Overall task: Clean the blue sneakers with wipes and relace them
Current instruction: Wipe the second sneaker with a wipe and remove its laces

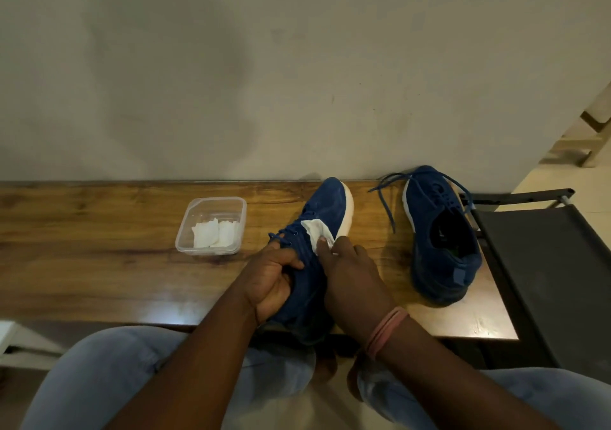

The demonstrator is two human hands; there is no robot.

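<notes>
Blue suede sneaker with white sole [325,211], tilted on wooden desk [99,231], steadied by gripping left hand [271,284]; right hand [350,274] fingers [325,247] pinching white wipe [319,231] against upper for cleaning.

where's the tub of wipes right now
In the head view the tub of wipes sits on the wooden table, left of the sneaker in the person's hands.
</notes>
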